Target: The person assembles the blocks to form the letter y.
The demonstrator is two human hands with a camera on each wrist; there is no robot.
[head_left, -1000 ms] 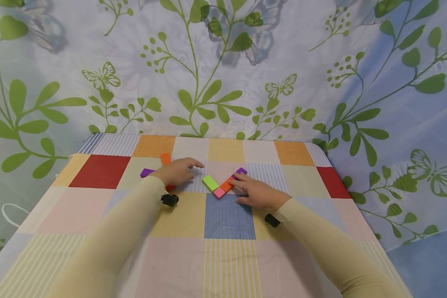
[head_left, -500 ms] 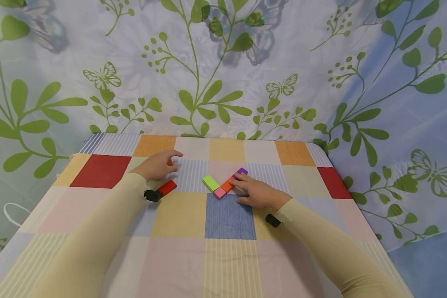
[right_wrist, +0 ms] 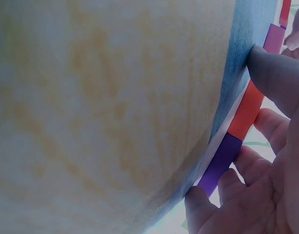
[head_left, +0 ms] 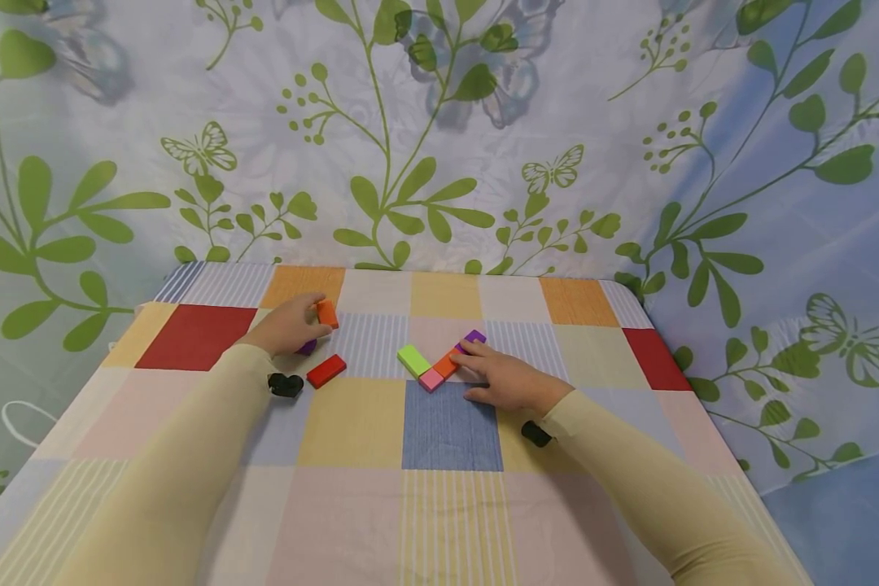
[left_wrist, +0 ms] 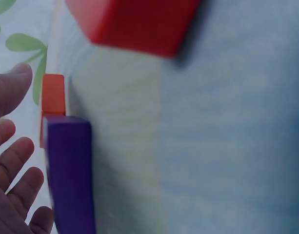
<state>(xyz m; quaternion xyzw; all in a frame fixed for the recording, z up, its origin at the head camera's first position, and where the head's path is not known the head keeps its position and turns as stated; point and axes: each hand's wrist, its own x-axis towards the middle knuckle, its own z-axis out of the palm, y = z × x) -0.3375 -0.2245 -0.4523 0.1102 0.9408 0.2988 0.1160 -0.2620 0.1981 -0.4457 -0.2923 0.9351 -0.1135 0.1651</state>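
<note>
In the head view my left hand (head_left: 286, 327) is at the left, thumb and forefinger apart on either side of an orange block (head_left: 327, 314). The left wrist view shows its fingers spread, with a purple block (left_wrist: 70, 175) close by; whether they touch the orange block I cannot tell. A red block (head_left: 326, 371) lies in front of that hand. My right hand (head_left: 509, 381) rests with loose fingers at an angled row of blocks. Purple (head_left: 474, 336), orange (head_left: 447, 364) and pink (head_left: 430, 380) blocks form one arm of it; a lime green block (head_left: 413, 360) forms the other.
A patchwork cloth (head_left: 454, 423) covers the table, whose far edge meets a leaf-patterned curtain (head_left: 439, 203). Another curtain side hangs at the right. A white cable loop (head_left: 25, 423) shows beyond the left edge.
My left hand has drawn back left from near the lime green block to the orange block, uncovering the red block. My right hand and the angled row have stayed in place.
</note>
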